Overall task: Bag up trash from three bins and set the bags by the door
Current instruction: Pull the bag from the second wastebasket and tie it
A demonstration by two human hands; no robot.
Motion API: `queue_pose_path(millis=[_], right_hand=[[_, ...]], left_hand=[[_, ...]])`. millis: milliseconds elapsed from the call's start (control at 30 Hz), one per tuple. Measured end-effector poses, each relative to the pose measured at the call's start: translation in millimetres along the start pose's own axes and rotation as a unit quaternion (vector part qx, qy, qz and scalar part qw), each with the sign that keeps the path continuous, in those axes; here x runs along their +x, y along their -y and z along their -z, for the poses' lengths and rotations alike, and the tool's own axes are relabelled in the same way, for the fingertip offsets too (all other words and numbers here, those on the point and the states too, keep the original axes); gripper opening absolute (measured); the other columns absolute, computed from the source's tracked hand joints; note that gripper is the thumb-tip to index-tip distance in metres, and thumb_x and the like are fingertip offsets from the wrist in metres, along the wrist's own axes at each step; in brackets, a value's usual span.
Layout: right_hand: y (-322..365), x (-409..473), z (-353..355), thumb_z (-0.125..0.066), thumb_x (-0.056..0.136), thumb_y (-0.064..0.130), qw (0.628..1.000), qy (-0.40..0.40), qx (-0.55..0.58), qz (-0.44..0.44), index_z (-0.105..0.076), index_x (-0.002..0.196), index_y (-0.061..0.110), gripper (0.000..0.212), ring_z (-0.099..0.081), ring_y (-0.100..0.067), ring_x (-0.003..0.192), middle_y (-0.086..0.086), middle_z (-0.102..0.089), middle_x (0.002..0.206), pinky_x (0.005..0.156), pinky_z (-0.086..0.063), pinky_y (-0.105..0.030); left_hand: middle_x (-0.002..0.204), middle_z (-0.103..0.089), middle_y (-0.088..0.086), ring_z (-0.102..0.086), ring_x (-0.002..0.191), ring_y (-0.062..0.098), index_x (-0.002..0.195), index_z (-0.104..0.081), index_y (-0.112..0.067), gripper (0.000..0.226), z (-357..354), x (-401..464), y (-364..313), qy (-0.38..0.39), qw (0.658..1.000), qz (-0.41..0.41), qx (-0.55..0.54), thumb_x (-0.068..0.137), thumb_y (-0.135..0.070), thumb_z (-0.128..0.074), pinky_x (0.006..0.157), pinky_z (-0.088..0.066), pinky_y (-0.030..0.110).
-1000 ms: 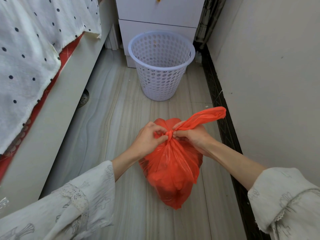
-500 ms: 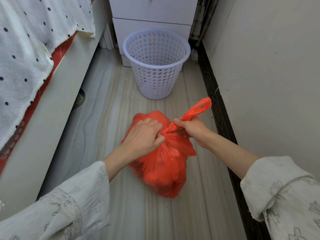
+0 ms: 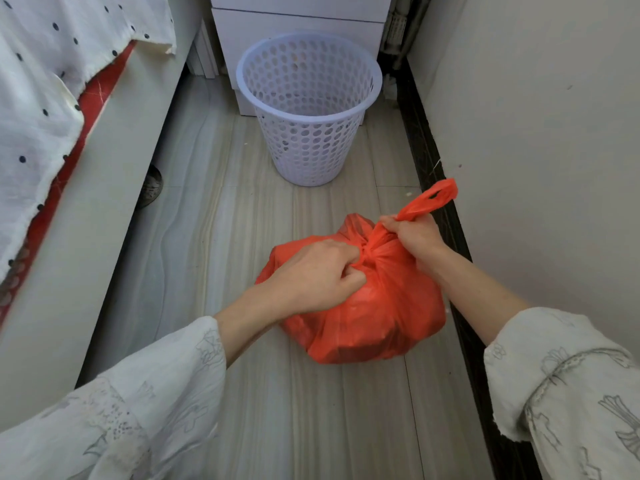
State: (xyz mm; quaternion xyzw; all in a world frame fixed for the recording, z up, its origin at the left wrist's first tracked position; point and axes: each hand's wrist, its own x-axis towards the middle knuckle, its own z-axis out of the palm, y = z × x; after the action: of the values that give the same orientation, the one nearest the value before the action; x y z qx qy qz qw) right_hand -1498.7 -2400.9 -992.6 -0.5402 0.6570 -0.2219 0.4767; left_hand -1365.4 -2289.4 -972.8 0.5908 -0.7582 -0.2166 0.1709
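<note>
Red bag [image 3: 374, 317] rests on floor, left hand [image 3: 318, 275] clenched at its knot, right hand [image 3: 415, 237] gripping a handle.

Bag contents: obscured by orange bag [image 3: 374, 317] film | Left fingertips: buried in the knot | Cabinet [image 3: 298, 26]: cropped by top edge | Under-bed object [image 3: 150, 188]: partly hidden, unidentifiable

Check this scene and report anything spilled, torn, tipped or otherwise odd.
Nothing serious stands out. The red bag sits on the floor, no tear or spill showing, both hands drawing its handles tight. The white bin stands upright with no liner. Minor: a few pale specks on the floor by the baseboard, and a dark object poking from under the bed.
</note>
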Motion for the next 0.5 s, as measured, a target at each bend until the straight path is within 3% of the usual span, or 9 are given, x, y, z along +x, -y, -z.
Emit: queue_pose_path(millis=[100,167,233,300,367,500], right_hand=[[-19.2,-11.9,0.2,-0.066,0.082,0.014,0.998,0.015,-0.002,-0.060,-0.066,0.083,0.005,0.009,-0.062,-0.027,0.099,-0.015,-0.066,0.098,0.099,-0.046,-0.047],[-22.5,-24.2,5.0,-0.066,0.083,0.014,0.995,0.028,0.011,-0.090,-0.061,0.073,0.013,0.011,-0.062,-0.027,0.097,-0.012,-0.064,0.094,0.098,-0.046,-0.049],[-17.1,-35.5,14.0,-0.065,0.084,0.015,0.992,0.037,0.029,-0.119,-0.065,0.086,0.007,0.009,-0.062,-0.031,0.103,-0.013,-0.066,0.100,0.099,-0.046,-0.048],[-3.3,-53.9,27.3,-0.064,0.085,0.017,0.986,0.048,0.046,-0.153,-0.065,0.102,0.002,0.022,-0.061,-0.030,0.107,-0.016,-0.066,0.110,0.101,-0.045,-0.046],[14.8,-80.8,38.1,-0.062,0.086,0.017,0.979,0.077,0.052,-0.180,-0.065,0.106,0.003,0.024,-0.061,-0.027,0.106,-0.015,-0.066,0.110,0.100,-0.046,-0.041],[67.3,-147.8,47.4,-0.058,0.089,0.014,0.965,0.184,-0.012,-0.186,-0.064,0.109,-0.001,0.026,-0.058,-0.018,0.069,-0.005,-0.062,0.080,0.066,-0.047,-0.029]], left_hand=[[0.058,-0.035,-0.005,-0.039,0.066,0.022,0.055,-0.023,-0.020,0.022,-1.1,-6.3,-6.7,0.078,0.996,0.036,-0.018,0.070,-0.033,-0.031,0.065,-0.040,0.039],[0.061,-0.041,-0.001,-0.044,0.067,0.025,0.055,-0.025,-0.019,0.022,3.0,-12.3,-9.6,0.121,0.990,0.062,-0.032,0.069,-0.034,-0.032,0.064,-0.042,0.038],[0.061,-0.045,0.002,-0.049,0.067,0.028,0.055,-0.027,-0.019,0.025,16.4,-18.6,-14.6,0.148,0.982,0.100,-0.055,0.071,-0.036,-0.035,0.064,-0.042,0.038],[0.055,-0.042,-0.002,-0.047,0.064,0.025,0.055,-0.029,-0.020,0.030,31.4,-29.7,-19.5,0.162,0.970,0.154,-0.093,0.079,-0.029,-0.045,0.063,-0.039,0.035],[0.053,-0.040,-0.005,-0.043,0.062,0.020,0.057,-0.032,-0.021,0.032,44.4,-47.5,-22.4,0.162,0.949,0.233,-0.137,0.082,-0.019,-0.051,0.061,-0.034,0.032],[0.055,-0.039,-0.005,-0.035,0.053,0.009,0.059,-0.036,-0.022,0.032,75.4,-94.5,-51.6,0.147,0.872,0.395,-0.248,0.084,-0.011,-0.054,0.051,-0.028,0.017]])
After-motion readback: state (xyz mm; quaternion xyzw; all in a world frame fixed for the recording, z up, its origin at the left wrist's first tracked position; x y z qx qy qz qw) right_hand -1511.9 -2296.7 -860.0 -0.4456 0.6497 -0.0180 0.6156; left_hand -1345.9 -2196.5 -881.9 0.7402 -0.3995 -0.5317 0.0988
